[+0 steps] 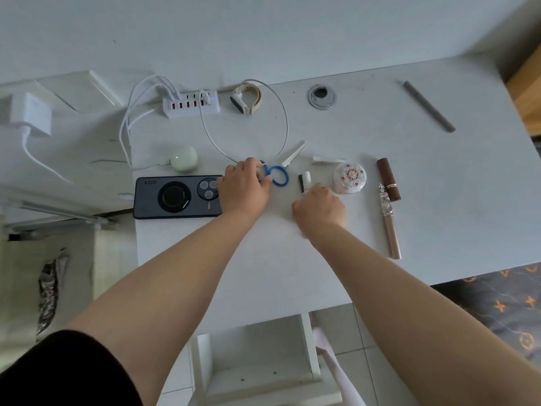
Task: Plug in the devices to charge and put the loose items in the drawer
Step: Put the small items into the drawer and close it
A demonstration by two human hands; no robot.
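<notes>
Two bare forearms reach out over the white tabletop [409,200]. Below its near edge an open white drawer [257,361] shows a bare floor, with its near end cut off by the frame. The left hand [244,187] lies knuckles-up, fingers curled over a blue hair tie [278,176], pinching its left loop; the fingertips themselves are hidden. The right hand [319,208] is curled round a small white tube with a dark brush strip [304,183], whose lower end vanishes under the fist. Left of the hands a dark phone [175,197] lies face down, its right end covered by the left hand. Far of it sits a pale green earbud case [183,158] on a cable, and farther still a white charging hub [191,104] with a watch [245,99] beside it. Right of the hands stand a round patterned compact [349,177], a brown lipstick [388,178] and a slim rose-gold tube [390,227].
</notes>
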